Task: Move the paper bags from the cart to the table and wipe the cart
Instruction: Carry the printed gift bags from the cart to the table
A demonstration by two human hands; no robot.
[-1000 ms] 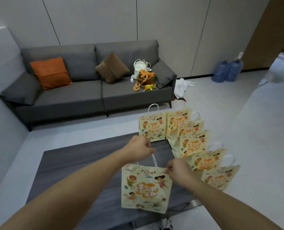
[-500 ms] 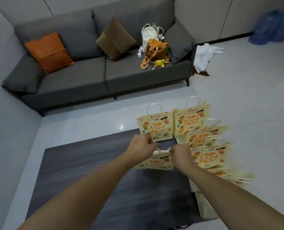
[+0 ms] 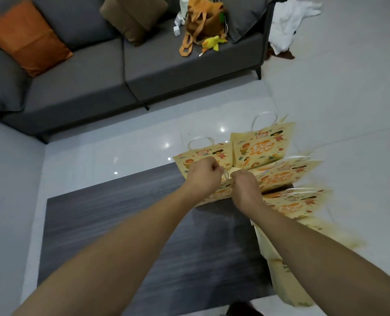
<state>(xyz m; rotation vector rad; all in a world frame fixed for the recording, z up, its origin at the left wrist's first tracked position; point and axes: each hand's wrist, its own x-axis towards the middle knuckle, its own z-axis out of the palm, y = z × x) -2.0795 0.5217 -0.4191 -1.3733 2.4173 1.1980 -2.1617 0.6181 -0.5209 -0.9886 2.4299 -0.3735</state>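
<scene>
With both arms stretched out over the dark table [image 3: 121, 224], our left hand [image 3: 202, 175] and right hand [image 3: 244, 188] curl tight on the handles of a paper bag [image 3: 219, 193] at the far right corner. More paper bags [image 3: 262, 147] stand along that right edge, sofa [image 3: 98, 76] beyond.

no legible text on paper bags [image 3: 261, 148]

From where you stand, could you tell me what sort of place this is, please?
Probably a lounge or living room: a grey fabric sofa with an orange square cushion, a low dark wood-grain table, and a glossy pale tiled floor.
</scene>
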